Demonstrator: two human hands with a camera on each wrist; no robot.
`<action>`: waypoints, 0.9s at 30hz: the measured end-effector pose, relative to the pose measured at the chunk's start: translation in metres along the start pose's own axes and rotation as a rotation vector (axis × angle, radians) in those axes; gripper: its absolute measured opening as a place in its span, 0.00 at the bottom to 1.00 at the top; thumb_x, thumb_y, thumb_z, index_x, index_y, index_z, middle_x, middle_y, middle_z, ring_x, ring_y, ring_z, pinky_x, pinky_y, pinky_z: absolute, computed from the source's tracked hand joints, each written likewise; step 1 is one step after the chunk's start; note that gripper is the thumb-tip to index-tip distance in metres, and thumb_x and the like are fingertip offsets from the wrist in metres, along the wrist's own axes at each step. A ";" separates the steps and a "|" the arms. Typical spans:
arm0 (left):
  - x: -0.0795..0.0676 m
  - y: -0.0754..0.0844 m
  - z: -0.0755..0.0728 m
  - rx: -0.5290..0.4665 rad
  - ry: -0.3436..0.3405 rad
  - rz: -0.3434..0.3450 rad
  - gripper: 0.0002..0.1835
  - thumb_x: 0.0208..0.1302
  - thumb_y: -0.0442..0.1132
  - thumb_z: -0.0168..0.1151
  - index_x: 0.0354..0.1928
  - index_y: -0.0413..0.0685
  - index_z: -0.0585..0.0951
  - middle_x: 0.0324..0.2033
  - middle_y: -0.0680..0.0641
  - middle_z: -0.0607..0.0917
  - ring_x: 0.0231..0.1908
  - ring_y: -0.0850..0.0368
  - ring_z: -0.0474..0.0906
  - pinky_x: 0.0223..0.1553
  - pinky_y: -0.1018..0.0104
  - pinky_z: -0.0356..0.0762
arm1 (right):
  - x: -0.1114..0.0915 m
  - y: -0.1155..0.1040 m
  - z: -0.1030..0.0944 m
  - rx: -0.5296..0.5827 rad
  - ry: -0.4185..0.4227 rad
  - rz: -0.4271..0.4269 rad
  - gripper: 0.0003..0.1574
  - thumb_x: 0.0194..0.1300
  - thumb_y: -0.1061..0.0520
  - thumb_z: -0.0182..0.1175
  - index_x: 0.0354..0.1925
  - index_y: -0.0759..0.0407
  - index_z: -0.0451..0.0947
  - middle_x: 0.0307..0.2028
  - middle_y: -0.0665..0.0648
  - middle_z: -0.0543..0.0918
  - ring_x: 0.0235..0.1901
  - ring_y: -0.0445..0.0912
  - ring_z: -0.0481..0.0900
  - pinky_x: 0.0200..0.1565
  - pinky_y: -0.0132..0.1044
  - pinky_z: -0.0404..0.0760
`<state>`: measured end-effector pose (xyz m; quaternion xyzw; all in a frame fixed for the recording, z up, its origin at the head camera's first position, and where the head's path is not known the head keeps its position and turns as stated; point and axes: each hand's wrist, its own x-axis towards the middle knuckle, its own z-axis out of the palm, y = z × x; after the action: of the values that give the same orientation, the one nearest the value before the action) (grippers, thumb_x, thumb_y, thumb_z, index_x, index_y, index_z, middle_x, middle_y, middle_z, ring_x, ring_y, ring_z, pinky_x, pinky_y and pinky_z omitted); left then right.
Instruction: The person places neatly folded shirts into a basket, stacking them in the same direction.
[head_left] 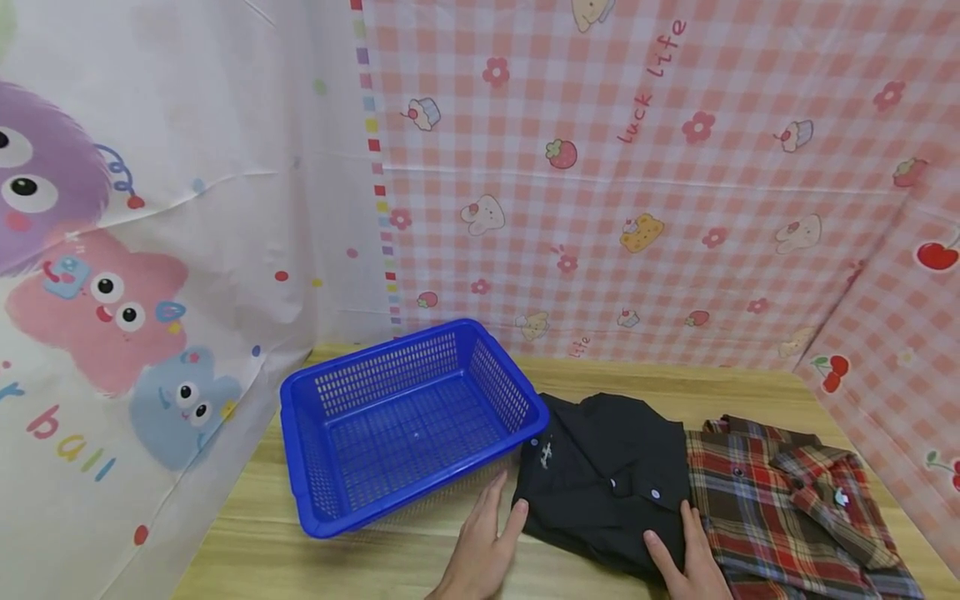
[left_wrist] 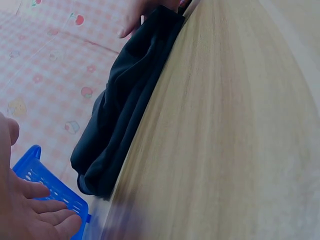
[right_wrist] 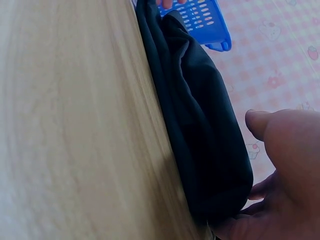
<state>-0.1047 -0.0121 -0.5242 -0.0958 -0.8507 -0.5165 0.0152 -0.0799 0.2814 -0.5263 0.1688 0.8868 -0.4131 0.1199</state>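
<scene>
A folded black shirt [head_left: 607, 483] with pale buttons and a small white script mark lies on the table. My left hand [head_left: 483, 542] is at its left edge, fingers extended and thumb spread; a gap from the cloth shows in the left wrist view, where the palm [left_wrist: 35, 212] faces it. On the opposite side, my right hand [head_left: 693, 562] has its fingers along the shirt's right edge. In the right wrist view that hand's thumb [right_wrist: 257, 122] stands off the black cloth [right_wrist: 200, 110], while its fingertips are partly hidden at the shirt's end.
A blue plastic basket [head_left: 420, 425] with nothing in it stands left of the black shirt, its right corner close to the cloth. A folded plaid shirt [head_left: 795, 508] adjoins the black one on the right. Patterned sheets [head_left: 637, 192] hang around the wooden table [head_left: 247, 558].
</scene>
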 end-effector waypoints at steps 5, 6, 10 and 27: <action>0.000 0.001 0.002 -0.087 -0.005 -0.052 0.33 0.81 0.54 0.48 0.76 0.37 0.65 0.73 0.33 0.69 0.72 0.33 0.65 0.71 0.34 0.61 | -0.002 0.000 -0.002 0.022 -0.005 0.005 0.68 0.76 0.28 0.46 0.78 0.75 0.24 0.74 0.86 0.33 0.74 0.80 0.36 0.71 0.75 0.43; 0.001 0.002 0.002 -0.127 -0.013 -0.071 0.34 0.81 0.54 0.47 0.76 0.37 0.65 0.73 0.32 0.69 0.72 0.32 0.65 0.71 0.34 0.61 | -0.002 -0.001 -0.002 0.028 -0.005 0.005 0.68 0.77 0.28 0.46 0.78 0.75 0.24 0.74 0.87 0.34 0.73 0.80 0.37 0.71 0.75 0.44; 0.005 0.004 0.001 -0.311 -0.055 -0.162 0.36 0.82 0.55 0.46 0.77 0.33 0.62 0.73 0.29 0.66 0.72 0.29 0.62 0.72 0.33 0.59 | -0.004 -0.001 -0.002 0.068 -0.012 0.032 0.68 0.77 0.27 0.44 0.78 0.75 0.23 0.74 0.86 0.37 0.73 0.80 0.39 0.71 0.75 0.47; 0.015 0.004 0.001 -0.607 -0.133 -0.227 0.37 0.84 0.51 0.37 0.77 0.23 0.52 0.76 0.24 0.56 0.76 0.30 0.53 0.75 0.41 0.56 | -0.006 0.003 -0.008 0.307 -0.012 0.045 0.68 0.77 0.26 0.44 0.78 0.71 0.20 0.75 0.84 0.33 0.74 0.79 0.43 0.72 0.70 0.54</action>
<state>-0.1185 -0.0071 -0.5194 -0.0340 -0.6625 -0.7374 -0.1271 -0.0733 0.2881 -0.5212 0.2025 0.8085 -0.5420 0.1072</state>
